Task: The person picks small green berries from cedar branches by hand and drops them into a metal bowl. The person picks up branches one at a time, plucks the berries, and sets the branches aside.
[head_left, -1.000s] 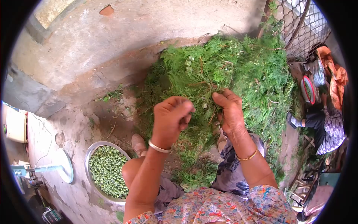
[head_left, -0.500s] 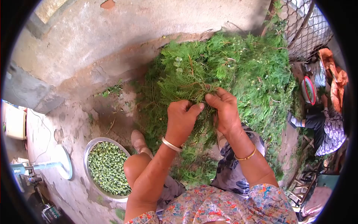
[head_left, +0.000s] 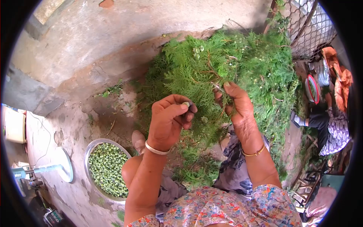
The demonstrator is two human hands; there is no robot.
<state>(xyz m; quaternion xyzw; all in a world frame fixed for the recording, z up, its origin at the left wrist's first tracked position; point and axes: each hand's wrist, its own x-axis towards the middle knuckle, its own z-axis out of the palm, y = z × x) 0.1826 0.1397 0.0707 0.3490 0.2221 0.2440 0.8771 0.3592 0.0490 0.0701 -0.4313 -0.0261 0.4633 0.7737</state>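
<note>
My right hand (head_left: pixel 239 101) is closed round the stem of a leafy evergreen branch (head_left: pixel 211 72), which looks like arborvitae, with flat feathery sprays. Pale green cones (head_left: pixel 197 52) show near its upper end, and another cone (head_left: pixel 204 119) hangs lower down. Just left of the branch, my left hand (head_left: pixel 168 119) is apart from the stem, its thumb pressed to its curled fingers. A small pale spot shows at the thumb tip; whether it is a cone or the nail I cannot tell. A metal basin (head_left: pixel 87 166) full of small green cones (head_left: pixel 107 168) stands at lower left.
A large heap of cut green branches (head_left: pixel 264 94) covers the ground ahead and right. A pedestal fan (head_left: pixel 64 166) lies in view at far left. Another person (head_left: pixel 329 128) sits at right near a red-rimmed basin (head_left: pixel 317 90). A wall (head_left: pixel 113 34) runs along the back.
My left hand has pulled away from the branch to the left, its fingers pinched. My right hand has shifted slightly right and up, still gripping the stem.
</note>
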